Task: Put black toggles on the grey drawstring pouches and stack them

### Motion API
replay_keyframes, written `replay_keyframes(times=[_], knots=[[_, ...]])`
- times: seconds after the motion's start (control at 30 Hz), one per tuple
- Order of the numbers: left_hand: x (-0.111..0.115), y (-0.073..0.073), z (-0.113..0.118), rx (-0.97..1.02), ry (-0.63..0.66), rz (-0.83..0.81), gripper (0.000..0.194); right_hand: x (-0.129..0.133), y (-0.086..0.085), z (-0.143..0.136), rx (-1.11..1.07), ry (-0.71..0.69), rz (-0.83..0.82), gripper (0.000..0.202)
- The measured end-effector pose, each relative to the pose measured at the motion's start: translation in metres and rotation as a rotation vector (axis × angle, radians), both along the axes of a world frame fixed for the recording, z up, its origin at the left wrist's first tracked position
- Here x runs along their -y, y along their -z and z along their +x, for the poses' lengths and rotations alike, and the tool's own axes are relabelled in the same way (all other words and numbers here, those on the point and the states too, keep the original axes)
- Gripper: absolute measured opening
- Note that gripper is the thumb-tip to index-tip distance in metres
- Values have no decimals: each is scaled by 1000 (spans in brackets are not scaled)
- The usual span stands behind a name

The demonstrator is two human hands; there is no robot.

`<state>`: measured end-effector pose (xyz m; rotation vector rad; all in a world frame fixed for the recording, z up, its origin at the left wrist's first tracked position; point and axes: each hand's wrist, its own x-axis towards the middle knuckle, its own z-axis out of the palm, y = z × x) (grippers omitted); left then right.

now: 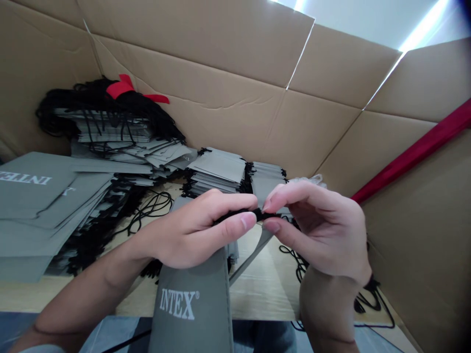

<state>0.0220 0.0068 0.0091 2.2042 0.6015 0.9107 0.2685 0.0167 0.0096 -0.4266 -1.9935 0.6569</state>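
Close together at the middle of the view, both my hands are closed in a pinch. My left hand (pixel 195 228) grips a black cord (pixel 258 214) between thumb and forefinger. Thumb and fingertips of my right hand (pixel 327 230) are closed on the same cord just to the right. A flat grey pouch (pixel 193 314) with white "INTEX" lettering hangs below my left hand, over the table's front edge. From under the fingertips a narrow grey strip (pixel 253 257) slants down. How the cord joins the pouch is hidden by my fingers.
Grey INTEX pouches (pixel 29 211) lie stacked at left. Behind stands another pouch pile (pixel 114 130), topped by black cords (pixel 147 110) and a red strip (pixel 121 87). Smaller stacks (pixel 221 164) sit centrally. Loose cords (pixel 375 299) lie at right. Cardboard walls (pixel 206 63) enclose the wooden table (pixel 265 294).
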Motion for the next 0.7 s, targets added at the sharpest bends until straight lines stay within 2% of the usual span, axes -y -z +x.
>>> replay_keyframes(times=[0.2, 0.57, 0.7], knots=[[-4, 1, 0, 21, 65, -11, 28, 0, -1, -2, 2, -11, -11, 32], [-5, 5, 1, 46, 67, 22, 36, -1, 0, 1, 19, -36, -33, 41], [-6, 6, 0, 49, 87, 31, 36, -2, -1, 0, 33, -46, -27, 37]])
